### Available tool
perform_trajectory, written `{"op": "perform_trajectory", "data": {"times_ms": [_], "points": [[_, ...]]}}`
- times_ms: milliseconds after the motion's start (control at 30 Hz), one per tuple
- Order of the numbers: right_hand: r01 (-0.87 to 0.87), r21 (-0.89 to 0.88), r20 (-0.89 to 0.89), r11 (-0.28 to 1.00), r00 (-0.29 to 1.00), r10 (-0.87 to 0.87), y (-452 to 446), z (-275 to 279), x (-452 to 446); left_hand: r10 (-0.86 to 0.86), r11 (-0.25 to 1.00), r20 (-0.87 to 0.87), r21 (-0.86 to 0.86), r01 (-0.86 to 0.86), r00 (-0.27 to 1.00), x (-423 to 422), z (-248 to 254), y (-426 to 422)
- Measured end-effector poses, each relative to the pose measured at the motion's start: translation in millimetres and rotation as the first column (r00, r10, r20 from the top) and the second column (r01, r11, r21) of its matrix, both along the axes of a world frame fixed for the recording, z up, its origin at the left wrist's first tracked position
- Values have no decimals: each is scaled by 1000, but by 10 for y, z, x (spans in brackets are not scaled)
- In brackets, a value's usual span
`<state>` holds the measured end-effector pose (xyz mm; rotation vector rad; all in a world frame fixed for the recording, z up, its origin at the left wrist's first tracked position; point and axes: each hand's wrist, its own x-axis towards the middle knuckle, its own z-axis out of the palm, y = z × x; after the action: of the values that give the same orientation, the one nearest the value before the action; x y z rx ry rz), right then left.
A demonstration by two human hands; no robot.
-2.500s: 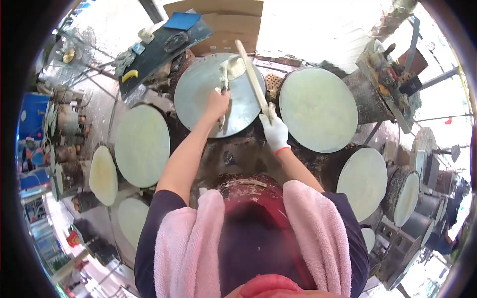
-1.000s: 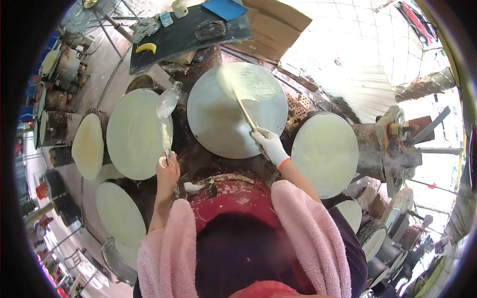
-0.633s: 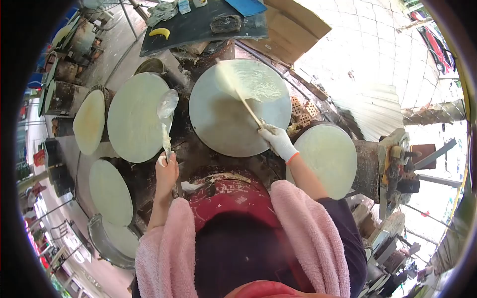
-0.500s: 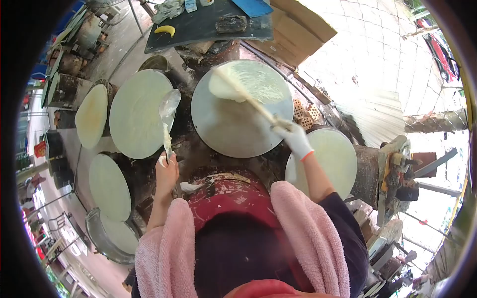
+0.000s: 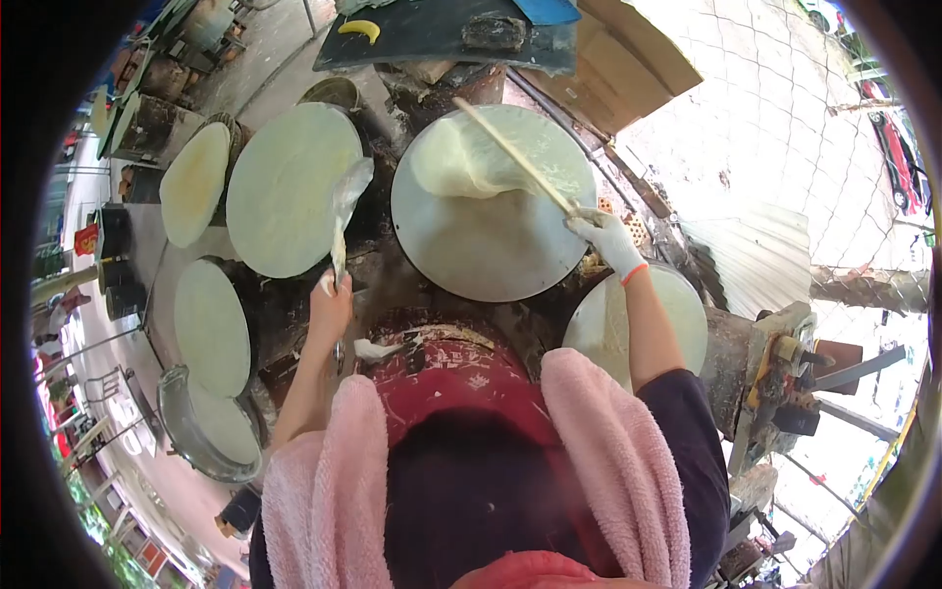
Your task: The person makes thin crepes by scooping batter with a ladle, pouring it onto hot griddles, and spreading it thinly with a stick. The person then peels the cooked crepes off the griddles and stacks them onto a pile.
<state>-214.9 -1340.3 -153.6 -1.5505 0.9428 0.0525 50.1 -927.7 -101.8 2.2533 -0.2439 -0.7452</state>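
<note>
In my gloved right hand (image 5: 610,240) is the end of a long wooden stick (image 5: 512,149), which slants across the far half of a round griddle (image 5: 471,257). Pale wet batter (image 5: 442,165) lies under and beside the stick, bunched into a thick edge on the left. The griddle's near half is bare grey. My bare left hand (image 5: 330,309) grips the batter-smeared handle of a metal ladle (image 5: 350,194). Its bowl overlaps the right edge of another griddle, covered by a pale round sheet (image 5: 294,191).
More pale rounds lie at lower left (image 5: 211,329) and right (image 5: 579,329); a browned round (image 5: 194,185) is farther left. A metal basin (image 5: 177,417) stands lower left. A banana (image 5: 359,29) lies on the dark table (image 5: 417,39) beyond; cardboard (image 5: 628,69) leans beside it.
My right hand and the stick have moved rightward and away across the griddle, and the batter's shape has changed. The ladle's bowl has turned more edge-on. The whole view has shifted slightly.
</note>
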Motion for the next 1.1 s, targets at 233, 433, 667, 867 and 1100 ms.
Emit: {"op": "perform_trajectory", "data": {"times_ms": [233,433,667,867,1100], "points": [[-241,78,70,967,969,236,252,135,-215,-260,966,422,110,236,868,312,-374,-446],[-85,-104,137,991,986,98,89,-192,-3,-589,787,324,440,433,740,430,-246,-818],[-204,236,-118,950,964,237,712,364,-171,-775,598,232,567,566,587,172,-57,67],[251,629,23,736,940,-340,1948,293,-640,-811,584,146,220,781,566,63,-269,419],[463,695,58,551,727,-684,3236,185,1473,-534,720,315,-317,617,785,916,314,463]]}}
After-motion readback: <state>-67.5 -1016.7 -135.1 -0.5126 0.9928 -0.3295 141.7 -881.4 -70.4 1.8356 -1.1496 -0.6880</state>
